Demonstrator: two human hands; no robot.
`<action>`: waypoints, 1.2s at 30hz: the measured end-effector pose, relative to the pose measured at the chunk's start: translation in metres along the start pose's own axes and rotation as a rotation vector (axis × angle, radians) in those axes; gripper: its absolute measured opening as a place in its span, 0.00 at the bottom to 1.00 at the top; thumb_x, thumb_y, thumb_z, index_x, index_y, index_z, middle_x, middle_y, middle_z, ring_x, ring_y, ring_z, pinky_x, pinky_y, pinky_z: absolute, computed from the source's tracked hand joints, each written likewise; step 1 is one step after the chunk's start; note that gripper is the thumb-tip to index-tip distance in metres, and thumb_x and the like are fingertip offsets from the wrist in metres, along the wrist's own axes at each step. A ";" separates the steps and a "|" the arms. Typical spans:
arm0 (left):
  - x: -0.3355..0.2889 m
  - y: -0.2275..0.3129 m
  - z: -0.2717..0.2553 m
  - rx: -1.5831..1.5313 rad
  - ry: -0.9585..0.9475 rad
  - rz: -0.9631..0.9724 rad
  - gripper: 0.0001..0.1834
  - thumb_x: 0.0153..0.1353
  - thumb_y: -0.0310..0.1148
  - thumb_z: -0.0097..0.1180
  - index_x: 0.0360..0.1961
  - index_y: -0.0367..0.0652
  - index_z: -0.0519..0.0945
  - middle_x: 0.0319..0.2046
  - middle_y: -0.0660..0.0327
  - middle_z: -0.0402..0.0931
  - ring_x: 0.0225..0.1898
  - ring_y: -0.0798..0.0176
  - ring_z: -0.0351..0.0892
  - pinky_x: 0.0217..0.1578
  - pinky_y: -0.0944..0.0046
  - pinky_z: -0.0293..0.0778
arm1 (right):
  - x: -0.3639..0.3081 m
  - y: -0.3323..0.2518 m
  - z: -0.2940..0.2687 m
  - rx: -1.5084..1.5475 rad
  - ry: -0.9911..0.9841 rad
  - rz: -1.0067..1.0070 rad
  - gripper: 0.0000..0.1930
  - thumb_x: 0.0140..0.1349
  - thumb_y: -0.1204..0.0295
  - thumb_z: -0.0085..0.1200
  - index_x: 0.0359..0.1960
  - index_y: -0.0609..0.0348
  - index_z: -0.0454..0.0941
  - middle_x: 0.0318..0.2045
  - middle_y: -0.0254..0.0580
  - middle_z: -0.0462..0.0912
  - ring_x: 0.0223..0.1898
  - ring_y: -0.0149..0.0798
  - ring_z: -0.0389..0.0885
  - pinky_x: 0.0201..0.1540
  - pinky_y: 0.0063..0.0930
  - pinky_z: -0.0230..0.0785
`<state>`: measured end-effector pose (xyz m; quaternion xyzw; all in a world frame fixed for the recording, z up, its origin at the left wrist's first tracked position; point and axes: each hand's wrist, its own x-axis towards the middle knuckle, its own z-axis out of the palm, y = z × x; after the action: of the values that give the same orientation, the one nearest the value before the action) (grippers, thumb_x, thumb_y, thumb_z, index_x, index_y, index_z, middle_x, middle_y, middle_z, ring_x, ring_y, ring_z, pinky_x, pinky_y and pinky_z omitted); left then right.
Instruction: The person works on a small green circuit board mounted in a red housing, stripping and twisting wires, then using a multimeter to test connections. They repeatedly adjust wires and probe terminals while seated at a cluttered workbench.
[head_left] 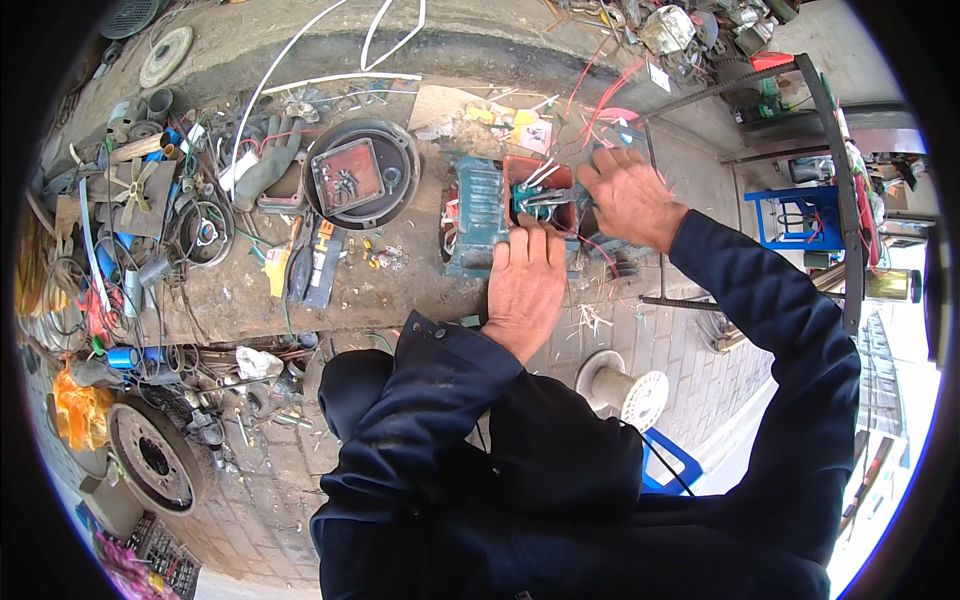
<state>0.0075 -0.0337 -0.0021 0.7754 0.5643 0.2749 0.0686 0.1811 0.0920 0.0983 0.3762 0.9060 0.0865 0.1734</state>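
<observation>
A green electric motor (480, 205) lies on the bench with its red-lined terminal box (568, 217) open. White-sleeved wires (543, 172) and teal leads stand up inside the box. My left hand (528, 285) rests at the near edge of the box, fingers bent and close together; what its fingertips pinch, if anything, is hidden. From the right, my right hand (637, 197) closes around what look like grey metal pliers (556, 197), whose jaws reach in among the leads. Red wires (604, 106) trail beyond the box.
Left of the motor, a round dark metal housing (398, 150) carries a red square cover (347, 174) with screws in it. Small nuts and screws (385, 255) lie nearby. Tangled parts crowd the far left. A metal frame (835, 120) stands at right, and a spool (625, 388) sits below the bench.
</observation>
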 end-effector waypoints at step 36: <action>0.001 0.000 -0.003 0.046 -0.034 0.008 0.27 0.65 0.35 0.55 0.62 0.31 0.78 0.63 0.41 0.76 0.55 0.49 0.75 0.54 0.53 0.69 | 0.033 0.031 0.016 -0.003 0.097 -0.224 0.22 0.46 0.73 0.66 0.47 0.58 0.82 0.42 0.52 0.82 0.47 0.55 0.83 0.53 0.49 0.74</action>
<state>0.0056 -0.0335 0.0006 0.7836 0.5660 0.2491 0.0593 0.1857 0.1375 0.0844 0.2678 0.9496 0.0860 0.1386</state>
